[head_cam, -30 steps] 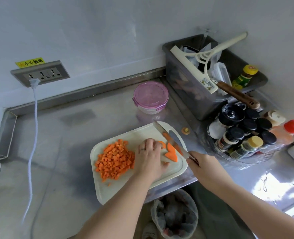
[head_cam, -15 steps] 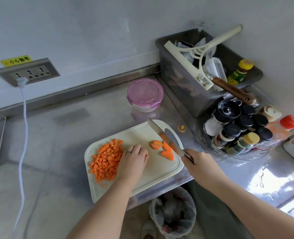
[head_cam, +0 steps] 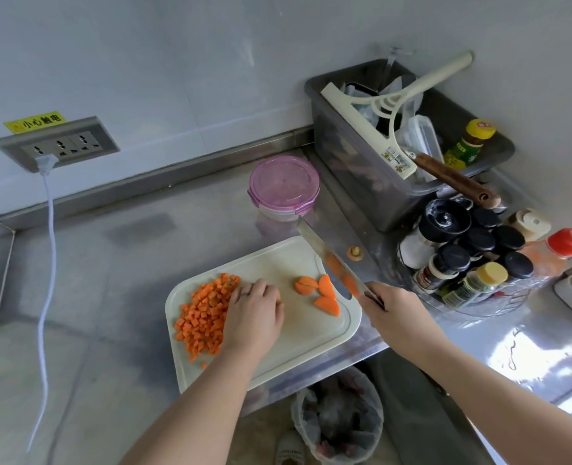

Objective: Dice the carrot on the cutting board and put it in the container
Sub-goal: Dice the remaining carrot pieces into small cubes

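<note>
Your left hand (head_cam: 254, 317) lies palm-down on the board (head_cam: 304, 340), fingers relaxed against the dice (head_cam: 204, 317) at its 9 o'clock. Right hand (head_cam: 395, 313) grips the knife (head_cam: 330, 260), blade pointing 11 o'clock, beside carrot chunks (head_cam: 324, 295) at 3 o'clock.

Spice jars (head_cam: 462, 260), gray bin (head_cam: 355, 169), wall socket (head_cam: 59, 146)

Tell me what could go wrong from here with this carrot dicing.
1. The white plastic cutting board lies at the front edge of the steel counter, above a bagged bin. The left hand, touching the diced orange carrot pile, could spill cubes.
2. Carrot bits cling to the long steel knife in the right hand and may fall off-board.
</note>
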A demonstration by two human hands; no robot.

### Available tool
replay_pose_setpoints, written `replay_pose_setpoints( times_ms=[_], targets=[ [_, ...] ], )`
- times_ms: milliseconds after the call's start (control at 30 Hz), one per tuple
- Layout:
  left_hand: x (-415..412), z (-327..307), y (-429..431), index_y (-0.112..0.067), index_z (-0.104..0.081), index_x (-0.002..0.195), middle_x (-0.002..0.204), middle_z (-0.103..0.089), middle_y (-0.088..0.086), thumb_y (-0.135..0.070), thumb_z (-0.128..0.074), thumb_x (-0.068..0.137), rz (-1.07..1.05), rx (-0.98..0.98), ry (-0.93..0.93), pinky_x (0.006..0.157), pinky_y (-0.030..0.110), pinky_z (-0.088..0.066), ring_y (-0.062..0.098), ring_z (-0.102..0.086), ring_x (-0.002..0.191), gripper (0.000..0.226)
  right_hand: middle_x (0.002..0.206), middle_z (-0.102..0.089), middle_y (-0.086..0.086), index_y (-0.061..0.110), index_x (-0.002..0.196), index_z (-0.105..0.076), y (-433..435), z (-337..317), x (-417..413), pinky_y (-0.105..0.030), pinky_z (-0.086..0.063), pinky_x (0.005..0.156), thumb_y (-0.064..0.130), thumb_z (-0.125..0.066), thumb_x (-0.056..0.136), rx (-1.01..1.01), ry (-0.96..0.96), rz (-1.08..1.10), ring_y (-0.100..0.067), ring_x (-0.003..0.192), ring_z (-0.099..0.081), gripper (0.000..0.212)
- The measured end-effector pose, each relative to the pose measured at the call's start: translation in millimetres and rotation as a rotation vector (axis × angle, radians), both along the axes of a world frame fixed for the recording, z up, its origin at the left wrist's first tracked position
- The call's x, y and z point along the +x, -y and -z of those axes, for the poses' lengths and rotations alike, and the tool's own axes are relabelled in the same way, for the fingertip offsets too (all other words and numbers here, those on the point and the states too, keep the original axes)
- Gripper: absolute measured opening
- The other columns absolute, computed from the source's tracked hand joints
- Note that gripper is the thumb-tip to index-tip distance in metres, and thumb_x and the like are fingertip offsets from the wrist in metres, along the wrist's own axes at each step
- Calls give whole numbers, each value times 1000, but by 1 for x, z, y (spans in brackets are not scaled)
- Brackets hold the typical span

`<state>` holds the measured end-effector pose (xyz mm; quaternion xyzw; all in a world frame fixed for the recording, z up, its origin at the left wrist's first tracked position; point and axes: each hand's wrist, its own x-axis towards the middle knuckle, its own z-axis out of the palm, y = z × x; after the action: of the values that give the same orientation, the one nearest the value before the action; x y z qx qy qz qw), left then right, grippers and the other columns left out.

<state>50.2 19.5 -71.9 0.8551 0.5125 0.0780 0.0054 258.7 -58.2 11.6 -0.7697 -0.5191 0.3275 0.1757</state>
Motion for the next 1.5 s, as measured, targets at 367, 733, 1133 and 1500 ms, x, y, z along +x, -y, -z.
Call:
replay_pose_setpoints(
  times_ms=[367,733,1133,1500],
  targets=[
    [66,-21,-15,-31,-71,81,95,-62,-6,-44,-83,54,471,3,-164,85,33,-36,19,-58,90,32,70,-58,-18,3,72,-46,2,4,18,-31,-29,52,18,-48,95,27,5,68,-17,55,-36,27],
    [87,-38,-38,-24,-63,74,83,-61,-6,-14,-84,56,457,-114,33,67,24,-40,18,-57,61,29,69,-59,-18,2,74,-47,-2,8,30,-31,-30,52,16,-48,95,37,15,62,-19,56,-39,26],
    [102,-23,-26,-24,-51,123,122,-47,-1,-47,-60,83,252,-278,-59,96,31,-31,21,-53,108,47,67,-59,-14,6,71,-46,-6,11,38,-31,-31,52,17,-48,95,21,16,70,-19,54,-41,27],
    [109,-28,-25,-21,-62,107,112,-57,6,-18,-55,88,253,-434,-90,87,39,-49,26,-48,108,20,71,-62,-17,12,66,-43,-5,11,40,-27,-30,50,17,-48,96,10,-2,75,-16,51,-39,31]
  ],
)
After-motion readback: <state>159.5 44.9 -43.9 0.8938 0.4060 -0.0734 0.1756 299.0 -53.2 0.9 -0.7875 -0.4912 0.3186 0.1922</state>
